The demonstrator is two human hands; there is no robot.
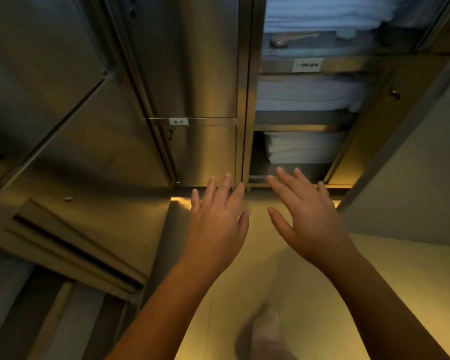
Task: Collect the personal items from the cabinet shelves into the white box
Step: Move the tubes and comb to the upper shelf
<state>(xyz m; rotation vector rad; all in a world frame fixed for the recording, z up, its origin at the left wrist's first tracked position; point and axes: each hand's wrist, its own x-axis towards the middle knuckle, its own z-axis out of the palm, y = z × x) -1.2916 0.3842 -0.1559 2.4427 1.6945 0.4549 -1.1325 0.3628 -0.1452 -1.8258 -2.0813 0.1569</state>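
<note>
A tall steel cabinet (247,105) stands ahead with its right bay open. Stacks of folded white linen fill the shelves: a top stack (322,14), a middle stack (307,93) and a bottom stack (299,146). A small brush-like item (289,39) lies on the upper shelf under the top stack. My left hand (216,222) and my right hand (307,216) both reach forward, palms down, fingers spread, holding nothing, in front of the lowest shelf. No white box is in view.
The opened cabinet door (369,120) stands out at the right, next to a pale wall (411,193). Closed steel doors (208,74) and a steel unit with a vent (70,245) fill the left. My foot (265,326) is on the yellowish floor.
</note>
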